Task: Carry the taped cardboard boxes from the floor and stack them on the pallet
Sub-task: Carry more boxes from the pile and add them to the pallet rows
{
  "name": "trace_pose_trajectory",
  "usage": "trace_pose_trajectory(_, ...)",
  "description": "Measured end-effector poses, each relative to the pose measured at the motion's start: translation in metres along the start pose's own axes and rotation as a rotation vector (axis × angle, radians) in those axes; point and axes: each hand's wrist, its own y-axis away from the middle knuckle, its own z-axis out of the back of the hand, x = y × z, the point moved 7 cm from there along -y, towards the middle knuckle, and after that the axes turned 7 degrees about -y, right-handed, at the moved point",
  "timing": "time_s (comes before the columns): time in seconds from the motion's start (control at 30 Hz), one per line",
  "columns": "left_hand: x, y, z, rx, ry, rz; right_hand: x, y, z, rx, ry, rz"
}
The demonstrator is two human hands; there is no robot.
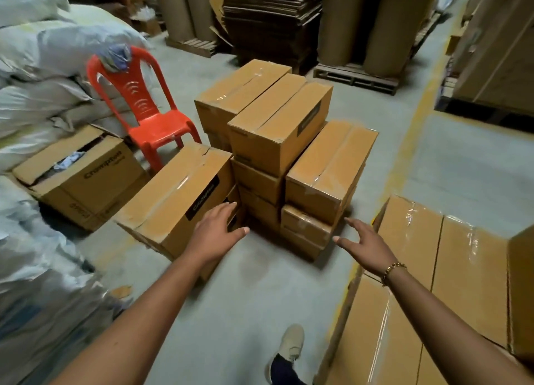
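- Head view: pile of taped boxes (278,130) on the floor at centre, stacked several high.
- One more taped box (173,199) sits tilted just left of the pile, nearer the camera.
- Left hand (219,230) open, fingers straight, at that box's near right corner; contact unclear.
- Right hand (367,245) open, fingers spread, beside the pile's low near right corner, holding nothing.
- Bracelet (393,269) on the right wrist.
- Larger taped boxes (462,269) near right.
- Red chair (138,101) far left; opened box (86,179) left; shoe (291,344) near.
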Motion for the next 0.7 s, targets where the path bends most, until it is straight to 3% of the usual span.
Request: trace_pose_trajectory(0.7, -0.083, -0.389, -0.158, 0.471, 0.272, 0.009, -0.072, -0.286, 0.006, -0.054, -0.340, -0.468)
